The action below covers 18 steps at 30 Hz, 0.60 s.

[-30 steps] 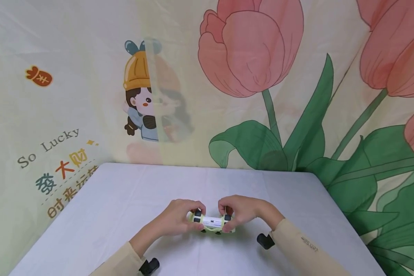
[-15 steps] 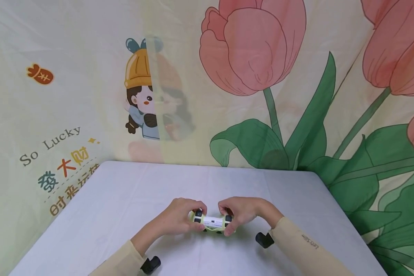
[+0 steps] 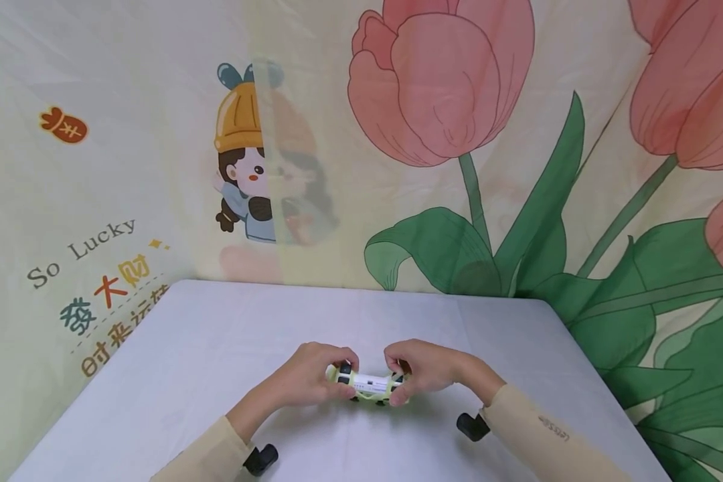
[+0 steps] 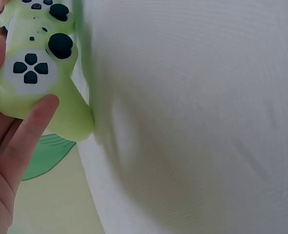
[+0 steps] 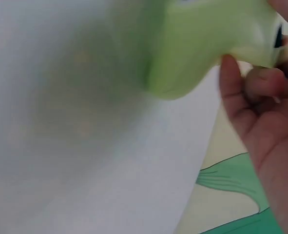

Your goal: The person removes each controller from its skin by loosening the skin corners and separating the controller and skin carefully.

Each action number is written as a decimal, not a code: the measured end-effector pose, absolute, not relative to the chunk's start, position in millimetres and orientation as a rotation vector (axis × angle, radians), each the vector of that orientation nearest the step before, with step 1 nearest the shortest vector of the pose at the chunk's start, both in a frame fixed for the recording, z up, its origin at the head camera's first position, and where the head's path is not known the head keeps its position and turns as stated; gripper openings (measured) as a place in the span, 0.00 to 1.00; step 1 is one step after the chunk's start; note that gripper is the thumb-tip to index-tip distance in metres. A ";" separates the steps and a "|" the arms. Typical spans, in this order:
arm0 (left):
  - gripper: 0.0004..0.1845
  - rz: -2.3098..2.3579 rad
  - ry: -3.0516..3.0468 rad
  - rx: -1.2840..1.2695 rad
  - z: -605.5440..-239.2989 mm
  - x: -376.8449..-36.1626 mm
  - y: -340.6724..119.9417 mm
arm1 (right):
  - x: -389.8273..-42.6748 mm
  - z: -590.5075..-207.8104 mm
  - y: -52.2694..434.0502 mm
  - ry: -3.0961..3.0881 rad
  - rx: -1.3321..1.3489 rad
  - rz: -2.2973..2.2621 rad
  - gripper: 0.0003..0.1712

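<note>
On the left, the backdrop bears the "So Lucky" lettering [image 3: 89, 249]. Next we see the left hand [image 3: 298, 380] pinching one end of a game controller [image 3: 369, 384], its thumb laid below the D-pad. We find the controller above the middle of the near half of the white-covered table [image 3: 217, 351], its shoulder edge turned up. Its shell is pale lime green; a white strip with fine print spans that edge, between dark shoulder buttons. From the left wrist we make out four black keys forming the D-pad [image 4: 30, 68] on a whitish patch, and black thumbsticks [image 4: 61, 45]. We cannot tell whether its grips touch the cloth. The right hand [image 3: 426, 367] pinches the other end.
</note>
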<state>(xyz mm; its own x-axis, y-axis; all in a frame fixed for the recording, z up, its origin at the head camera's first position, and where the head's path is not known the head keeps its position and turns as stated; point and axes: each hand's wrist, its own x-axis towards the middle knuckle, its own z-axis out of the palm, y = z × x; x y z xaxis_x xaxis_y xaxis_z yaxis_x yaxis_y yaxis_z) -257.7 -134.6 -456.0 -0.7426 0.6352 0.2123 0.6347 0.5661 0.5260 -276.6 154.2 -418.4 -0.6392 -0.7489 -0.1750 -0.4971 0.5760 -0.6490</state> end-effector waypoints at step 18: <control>0.13 0.985 2.834 1.024 -453.5 -268.3 -131.7 | -250.8 -458.4 173.4 2.867 -1.256 -1.100 0.16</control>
<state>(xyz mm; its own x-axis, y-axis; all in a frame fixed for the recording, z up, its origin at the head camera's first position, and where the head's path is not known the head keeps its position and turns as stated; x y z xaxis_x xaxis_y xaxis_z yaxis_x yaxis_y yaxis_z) -268.3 -131.7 -453.5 -0.7910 0.5684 0.2264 0.5864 0.5986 0.5458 -250.8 173.4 -458.4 -0.7000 -0.5911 0.4006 -0.7074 0.4975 -0.5021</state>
